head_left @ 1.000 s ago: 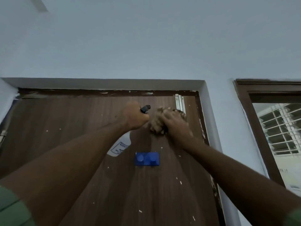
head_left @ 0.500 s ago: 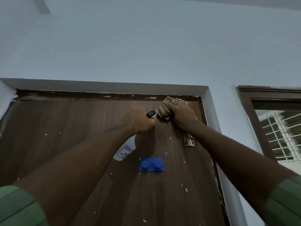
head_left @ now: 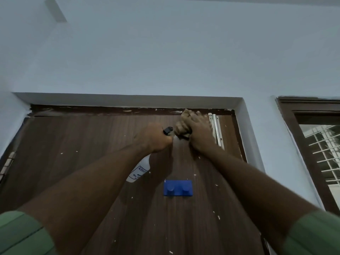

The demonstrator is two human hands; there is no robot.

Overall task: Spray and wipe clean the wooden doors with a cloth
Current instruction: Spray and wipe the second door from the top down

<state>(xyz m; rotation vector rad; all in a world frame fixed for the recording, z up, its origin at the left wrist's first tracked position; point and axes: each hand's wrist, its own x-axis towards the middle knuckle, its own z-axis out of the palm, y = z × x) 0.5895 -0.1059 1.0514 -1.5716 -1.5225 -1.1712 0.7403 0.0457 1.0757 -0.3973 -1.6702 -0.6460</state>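
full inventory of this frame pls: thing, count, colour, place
wooden door: 1, dark brown with pale specks, centre.
door frame: 1, dark brown, scuffed, above the door.
cloth: 1, beige, bunched, at the door's top right.
spray bottle: 1, white with black nozzle, upper middle of the door.
hook plate: 1, blue, two pegs, on the door.
bolt: 1, silver, by the door's right edge.
hinge: 1, left edge.
window: 1, brown frame, white grille, right.
wall: pale blue.
left hand: grips the bottle.
right hand: holds the cloth against the door.
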